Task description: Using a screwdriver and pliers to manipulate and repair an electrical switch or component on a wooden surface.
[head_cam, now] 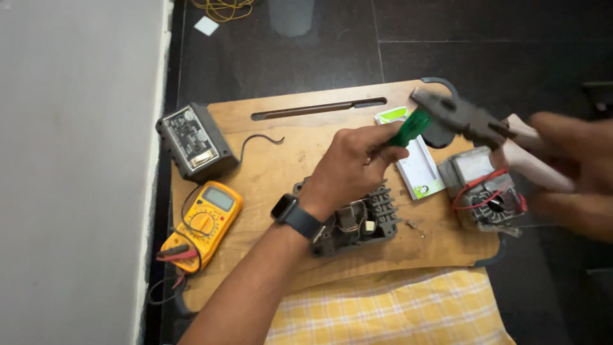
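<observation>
The left hand (348,167) is clenched around a green-handled tool (408,130), whose handle points up and to the right, above the grey part (357,220) on the desk (274,172). The right hand (571,172), blurred, grips a hammer (456,115); its head lies just beside the green handle's top end.

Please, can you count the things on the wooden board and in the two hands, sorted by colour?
Green: 1, screwdriver
Yellow: 1, multimeter
Grey or black: 4, hammer, black box, finned housing, wired unit
White: 1, card
Total: 7
</observation>
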